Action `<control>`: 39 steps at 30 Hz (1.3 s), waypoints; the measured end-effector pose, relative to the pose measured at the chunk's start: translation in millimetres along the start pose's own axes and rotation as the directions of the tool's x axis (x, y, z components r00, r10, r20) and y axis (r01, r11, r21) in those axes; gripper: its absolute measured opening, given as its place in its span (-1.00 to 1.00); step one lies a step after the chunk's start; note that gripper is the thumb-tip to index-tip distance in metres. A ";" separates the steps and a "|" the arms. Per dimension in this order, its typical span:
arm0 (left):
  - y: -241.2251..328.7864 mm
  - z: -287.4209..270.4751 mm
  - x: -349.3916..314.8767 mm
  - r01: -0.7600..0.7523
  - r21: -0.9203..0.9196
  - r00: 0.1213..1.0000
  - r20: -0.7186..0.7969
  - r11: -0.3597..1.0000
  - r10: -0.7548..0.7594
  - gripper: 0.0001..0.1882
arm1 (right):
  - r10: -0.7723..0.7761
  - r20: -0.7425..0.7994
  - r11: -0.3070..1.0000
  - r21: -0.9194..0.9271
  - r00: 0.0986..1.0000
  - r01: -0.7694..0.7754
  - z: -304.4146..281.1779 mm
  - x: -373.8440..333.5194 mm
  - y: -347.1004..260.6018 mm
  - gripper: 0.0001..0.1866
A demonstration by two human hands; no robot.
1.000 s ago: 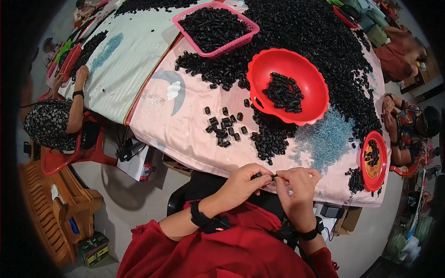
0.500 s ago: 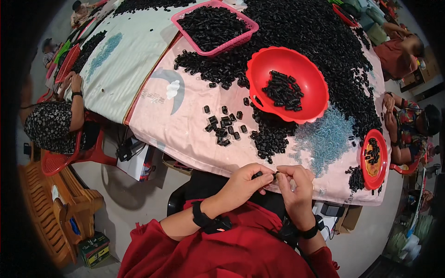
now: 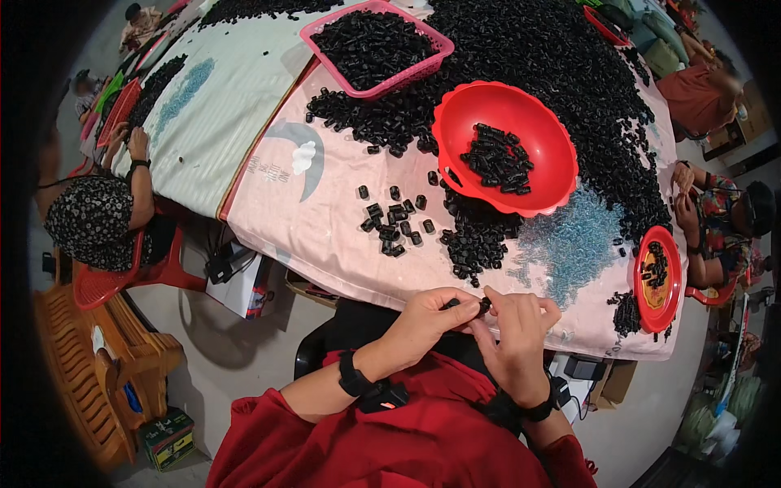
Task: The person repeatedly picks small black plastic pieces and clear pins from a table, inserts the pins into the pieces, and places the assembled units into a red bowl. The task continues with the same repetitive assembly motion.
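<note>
Close to the table's near edge, my left hand is closed in a pinch around small black plastic parts; the end of one black part shows past the thumb. Fingertips of my right hand pinch that same end, the other fingers loosely bent. Beyond my hands lies a heap of loose black cylindrical parts, with a smaller scatter to its left. To the right, small clear-blue pieces are spread in a pile. A red scalloped bowl holds more joined-looking black parts.
A pink basket full of black parts stands farther back beside a large black mound. At right is a red oval tray with several parts. Other people sit around the cloth-covered table; a wooden bench stands lower left.
My right hand has turned, and its fingers have spread slightly upward and right; the black part now shows more between both hands. My left hand stays nearly in place.
</note>
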State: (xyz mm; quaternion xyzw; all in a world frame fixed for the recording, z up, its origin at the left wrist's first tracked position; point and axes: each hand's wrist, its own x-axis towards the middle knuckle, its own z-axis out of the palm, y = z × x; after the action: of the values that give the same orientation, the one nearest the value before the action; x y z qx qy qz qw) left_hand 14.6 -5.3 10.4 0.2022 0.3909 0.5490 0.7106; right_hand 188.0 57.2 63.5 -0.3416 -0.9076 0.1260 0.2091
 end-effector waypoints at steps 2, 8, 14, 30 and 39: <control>0.7 1.0 0.8 0.010 -0.013 1.000 -0.010 1.000 -0.010 -0.68 | 0.005 -0.011 1.000 0.000 1.000 -0.005 0.2 0.5 -1.1 -0.42; -0.1 -0.1 0.7 0.032 -0.020 0.999 -0.019 0.999 -0.032 -0.70 | 0.033 -0.040 0.989 0.145 0.999 -0.027 2.0 -3.1 10.8 -0.58; -3.9 0.0 2.2 -0.025 0.147 0.999 -0.041 0.989 0.032 -0.71 | 0.097 -0.087 0.977 0.198 0.991 -0.079 2.9 -1.8 8.6 -0.72; 0.2 6.1 -0.9 0.031 0.024 0.998 -0.054 0.999 -0.030 -0.68 | -0.035 -0.056 0.998 0.041 0.998 0.037 -0.4 1.2 3.0 -0.51; -1.0 -2.1 2.7 0.108 -0.034 0.994 -0.015 0.994 -0.109 -0.68 | -0.058 -0.048 0.998 -0.023 0.997 0.057 4.4 -2.2 6.5 -0.45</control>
State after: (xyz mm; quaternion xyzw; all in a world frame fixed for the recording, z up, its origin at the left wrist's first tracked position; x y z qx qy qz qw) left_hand 13.8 -3.3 7.5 0.1642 0.3980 0.5178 0.7393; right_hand 191.2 60.1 56.5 -0.3206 -0.9130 0.1020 0.2307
